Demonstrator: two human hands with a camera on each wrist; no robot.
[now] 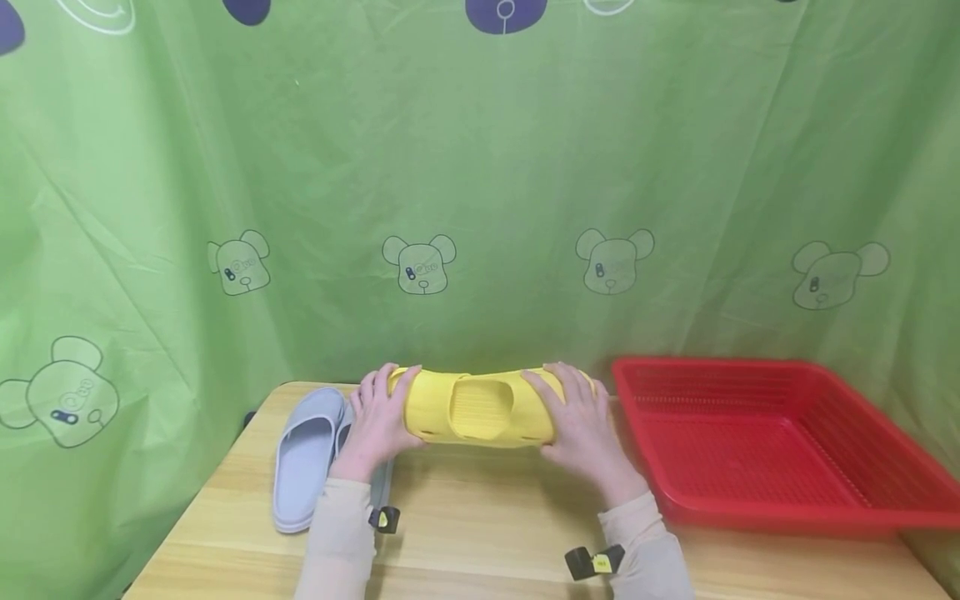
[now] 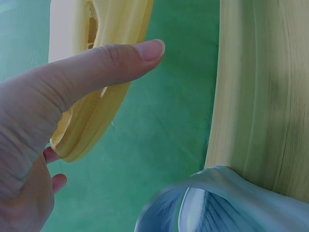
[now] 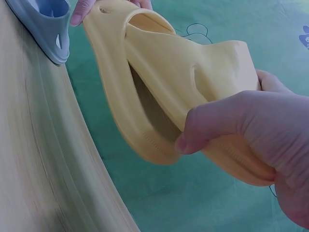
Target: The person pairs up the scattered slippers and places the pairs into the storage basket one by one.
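Observation:
A pair of yellow slippers (image 1: 435, 408) is held up over the far part of the table, laid together toe to heel. My left hand (image 1: 375, 421) grips one end, thumb on the near side and fingers over the top. At the other end my right hand (image 1: 581, 421) holds on the same way. The right wrist view shows one yellow slipper (image 3: 113, 87) overlapping the other (image 3: 222, 58), with a gap between their soles. Left of the hands, a pair of grey-blue slippers (image 1: 303, 475) lies on the table; my left arm partly covers one.
A red plastic basket (image 1: 720, 510) with perforated walls stands on the right of the wooden table (image 1: 480, 525); no contents show inside it. A green curtain (image 1: 510, 167) with bear prints hangs behind the table and along its sides.

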